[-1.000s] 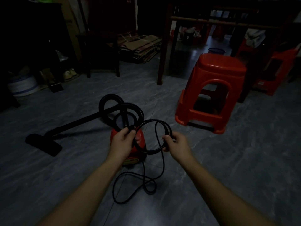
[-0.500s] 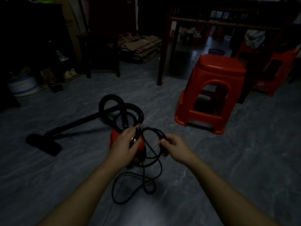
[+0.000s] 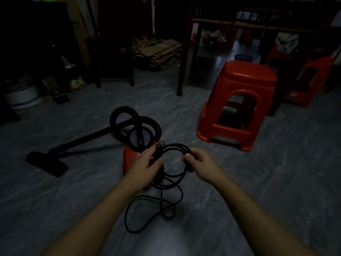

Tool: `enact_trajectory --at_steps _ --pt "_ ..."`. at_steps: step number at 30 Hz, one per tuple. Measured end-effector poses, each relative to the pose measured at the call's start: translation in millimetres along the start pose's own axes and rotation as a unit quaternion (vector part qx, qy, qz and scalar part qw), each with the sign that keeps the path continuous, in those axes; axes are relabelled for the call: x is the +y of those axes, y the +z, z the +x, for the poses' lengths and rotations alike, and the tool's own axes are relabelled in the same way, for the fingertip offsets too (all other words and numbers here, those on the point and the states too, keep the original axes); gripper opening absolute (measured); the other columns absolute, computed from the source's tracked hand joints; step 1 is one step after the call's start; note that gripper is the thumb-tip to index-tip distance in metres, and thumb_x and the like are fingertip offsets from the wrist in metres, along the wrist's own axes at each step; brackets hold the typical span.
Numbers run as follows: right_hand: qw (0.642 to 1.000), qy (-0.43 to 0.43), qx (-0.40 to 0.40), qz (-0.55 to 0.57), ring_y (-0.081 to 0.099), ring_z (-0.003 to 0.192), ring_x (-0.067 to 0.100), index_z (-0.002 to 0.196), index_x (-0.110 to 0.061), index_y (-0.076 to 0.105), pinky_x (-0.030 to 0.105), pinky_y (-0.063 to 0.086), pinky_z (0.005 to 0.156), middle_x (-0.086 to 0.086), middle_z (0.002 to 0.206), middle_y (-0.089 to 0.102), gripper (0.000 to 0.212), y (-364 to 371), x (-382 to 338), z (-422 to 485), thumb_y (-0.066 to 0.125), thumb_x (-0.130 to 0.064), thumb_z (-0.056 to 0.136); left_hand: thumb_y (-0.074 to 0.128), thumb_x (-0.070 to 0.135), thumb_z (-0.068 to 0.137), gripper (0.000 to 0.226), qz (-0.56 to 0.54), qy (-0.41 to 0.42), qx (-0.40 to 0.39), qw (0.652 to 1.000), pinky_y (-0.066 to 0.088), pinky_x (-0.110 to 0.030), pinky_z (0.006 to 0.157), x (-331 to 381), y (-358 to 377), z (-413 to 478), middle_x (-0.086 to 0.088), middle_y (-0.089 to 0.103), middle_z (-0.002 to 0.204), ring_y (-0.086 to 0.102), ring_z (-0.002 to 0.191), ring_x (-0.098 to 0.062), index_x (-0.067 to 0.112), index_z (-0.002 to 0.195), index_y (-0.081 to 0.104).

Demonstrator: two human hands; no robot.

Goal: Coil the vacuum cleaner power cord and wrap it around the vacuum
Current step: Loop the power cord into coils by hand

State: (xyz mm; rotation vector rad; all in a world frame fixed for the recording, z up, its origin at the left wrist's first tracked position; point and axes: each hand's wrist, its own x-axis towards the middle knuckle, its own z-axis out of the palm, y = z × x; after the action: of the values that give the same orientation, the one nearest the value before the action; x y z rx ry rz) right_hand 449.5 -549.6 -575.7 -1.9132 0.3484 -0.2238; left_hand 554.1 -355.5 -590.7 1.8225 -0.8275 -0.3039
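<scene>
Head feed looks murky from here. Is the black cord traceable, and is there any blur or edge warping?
Head view: dim throughout, far corners nearly black; the power cord reads against the grey floor but blends in where it crosses the vacuum. Head view: the left hand and right hand look sharp, no motion blur. Head view: wide-angle bowing near the edges.

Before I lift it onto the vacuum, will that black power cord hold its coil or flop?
Probably floppy: the power cord sags from the coil and trails in loose curves on the floor. The loops would likely spread if released, since the left hand and right hand each grip one side to keep them gathered.
</scene>
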Motion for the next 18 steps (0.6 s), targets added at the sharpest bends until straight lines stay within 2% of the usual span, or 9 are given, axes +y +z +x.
enact_trajectory --at_steps 4,8,12,15,18 --pt "0.996 0.035 0.081 0.029 0.059 0.066 0.013 0.099 -0.005 0.063 0.017 0.052 0.057 0.004 0.085 0.063 0.021 3 4 5 0.045 -0.014 0.104 0.059 0.016 0.098 0.043 -0.057 -0.028 0.039 0.997 0.045 -0.017 0.099 4 0 2 0.019 0.063 0.128 0.057 0.118 0.006 0.033 0.137 0.054" --pt "0.988 0.049 0.139 0.056 0.061 0.066 0.014 0.098 -0.008 0.063 0.019 0.054 0.059 0.005 0.093 0.065 0.021 9 6 9 0.046 -0.015 0.104 0.059 0.001 0.095 0.039 -0.103 -0.058 0.062 0.991 0.05 -0.01 0.078 9 0 3 0.015 0.069 0.109 0.066 0.097 0.007 0.036 0.114 0.061" --pt "0.98 0.049 0.174 0.084 0.06 0.057 0.011 0.098 -0.009 0.063 0.014 0.051 0.053 0.001 0.088 0.064 0.019 19 5 9 0.047 -0.015 0.104 0.058 -0.004 0.092 0.046 -0.085 -0.082 0.063 0.991 0.049 -0.01 0.08 4 1 4 0.009 0.069 0.105 0.065 0.094 0.003 0.032 0.121 0.056" --pt "0.974 0.055 0.197 0.102 0.06 0.059 0.01 0.099 -0.007 0.065 0.015 0.052 0.054 0.0 0.085 0.063 0.02 25 6 9 0.047 -0.016 0.104 0.054 -0.006 0.092 0.055 -0.08 -0.093 0.063 0.99 0.045 -0.005 0.077 4 2 4 0.014 0.069 0.096 0.064 0.086 0.012 0.042 0.12 0.052" --pt "0.971 0.066 0.19 0.127 0.061 0.06 0.011 0.104 -0.005 0.066 0.022 0.058 0.061 0.003 0.09 0.065 0.021 27 7 10 0.049 -0.016 0.103 0.051 -0.004 0.095 0.062 -0.087 -0.105 0.056 0.989 0.044 -0.004 0.083 5 4 3 0.024 0.061 0.11 0.057 0.093 0.023 0.042 0.136 0.043"
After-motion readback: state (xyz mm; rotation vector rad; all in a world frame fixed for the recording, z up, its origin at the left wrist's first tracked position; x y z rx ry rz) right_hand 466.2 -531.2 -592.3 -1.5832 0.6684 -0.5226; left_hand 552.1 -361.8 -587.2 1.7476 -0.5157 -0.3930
